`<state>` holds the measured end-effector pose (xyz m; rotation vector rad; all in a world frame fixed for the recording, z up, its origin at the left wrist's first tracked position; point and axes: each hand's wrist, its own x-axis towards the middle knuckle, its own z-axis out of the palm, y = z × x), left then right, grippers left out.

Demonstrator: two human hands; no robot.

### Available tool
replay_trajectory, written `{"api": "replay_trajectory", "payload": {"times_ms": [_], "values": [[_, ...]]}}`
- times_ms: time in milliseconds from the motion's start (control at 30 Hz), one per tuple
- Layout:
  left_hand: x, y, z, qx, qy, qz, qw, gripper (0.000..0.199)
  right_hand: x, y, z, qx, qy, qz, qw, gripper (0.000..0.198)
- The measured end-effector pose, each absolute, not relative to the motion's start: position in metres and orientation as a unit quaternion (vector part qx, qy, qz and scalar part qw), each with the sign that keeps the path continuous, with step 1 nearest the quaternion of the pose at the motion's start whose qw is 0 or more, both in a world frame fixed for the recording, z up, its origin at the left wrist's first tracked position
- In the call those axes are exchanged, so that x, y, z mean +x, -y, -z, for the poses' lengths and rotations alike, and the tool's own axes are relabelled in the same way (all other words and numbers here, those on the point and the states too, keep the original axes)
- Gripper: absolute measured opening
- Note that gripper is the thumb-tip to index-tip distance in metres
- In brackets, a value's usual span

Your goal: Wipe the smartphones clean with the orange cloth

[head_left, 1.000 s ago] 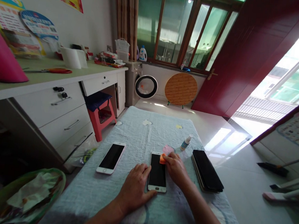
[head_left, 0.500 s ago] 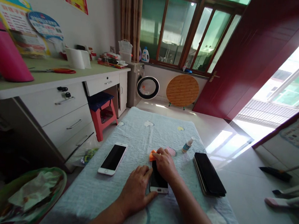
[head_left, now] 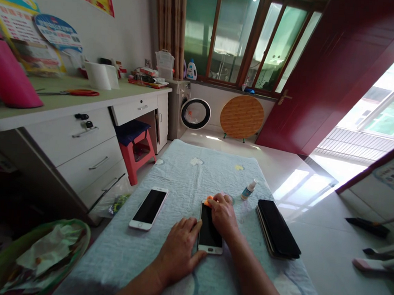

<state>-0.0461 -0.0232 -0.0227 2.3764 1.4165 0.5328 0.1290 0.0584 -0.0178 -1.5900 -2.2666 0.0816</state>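
Orange wadding (head_left: 208,200) clamped in its fingers, the right hand (head_left: 224,215) rests at the top end of the middle phone (head_left: 209,236) on the cloth-covered worktop (head_left: 181,178), while the left hand (head_left: 180,244), fingers together and thumb apart, seemingly braces the phone's left edge against sliding, and a green basket (head_left: 87,235) holds crumpled paper (head_left: 49,248).

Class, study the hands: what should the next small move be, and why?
Probably, the right hand should draw the orange cloth toward the person along the phone between the hands: the cloth is at its far end, its near part lies uncovered, and the left hand seems to steady its left edge.
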Motion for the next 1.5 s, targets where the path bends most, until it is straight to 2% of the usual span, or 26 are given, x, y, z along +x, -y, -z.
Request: {"api": "replay_trajectory", "payload": {"times_ms": [133, 267, 367, 467, 600, 700, 900, 1233, 1500], "values": [[-0.05, 0.02, 0.041, 0.831, -0.484, -0.231, 0.148, 0.061, 0.121, -0.049, 0.014, -0.523, 0.829, -0.073, 0.183, 0.028], [-0.054, 0.018, 0.058, 0.83, -0.455, -0.297, 0.128, 0.079, 0.126, -0.025, 0.009, -0.483, 0.847, -0.126, 0.183, 0.026], [-0.054, 0.017, 0.059, 0.829, -0.445, -0.309, 0.138, 0.083, 0.13, 0.0, 0.002, -0.452, 0.858, -0.165, 0.182, 0.024], [-0.054, 0.015, 0.05, 0.833, -0.444, -0.293, 0.154, 0.078, 0.134, 0.021, -0.005, -0.432, 0.864, -0.198, 0.167, 0.02], [-0.054, 0.013, 0.035, 0.85, -0.436, -0.233, 0.181, 0.055, 0.143, 0.035, -0.012, -0.434, 0.854, -0.236, 0.161, 0.024], [-0.053, 0.014, 0.029, 0.85, -0.442, -0.213, 0.191, 0.046, 0.152, 0.036, -0.015, -0.447, 0.845, -0.248, 0.156, 0.025], [-0.054, 0.017, 0.025, 0.848, -0.449, -0.209, 0.188, 0.046, 0.167, 0.02, -0.012, -0.487, 0.832, -0.213, 0.162, 0.028], [-0.054, 0.018, 0.017, 0.852, -0.449, -0.191, 0.191, 0.049, 0.168, -0.062, 0.007, -0.542, 0.817, -0.105, 0.166, 0.028], [-0.052, 0.02, 0.017, 0.857, -0.439, -0.193, 0.189, 0.045, 0.129, -0.066, 0.005, -0.52, 0.84, -0.06, 0.144, 0.029]]}}
